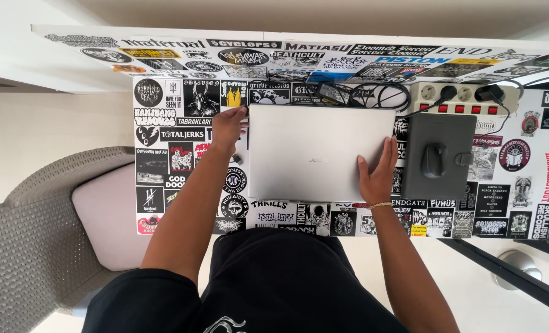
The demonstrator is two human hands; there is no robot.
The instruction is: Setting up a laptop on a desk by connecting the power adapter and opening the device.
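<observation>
Gripping closed laptop (314,151) edges, hands (228,127) apparently flat

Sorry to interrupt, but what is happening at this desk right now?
A person seen from above has both hands on a closed silver laptop on a sticker-covered desk. The left hand grips its far left corner; the right hand rests flat near its right edge. A mouse sits on a grey pad beside it.

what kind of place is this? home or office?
Probably a home desk setup. A sticker-covered desk holds a closed silver laptop, a mouse on a grey pad and a power strip; a woven armchair stands beside it.
</observation>
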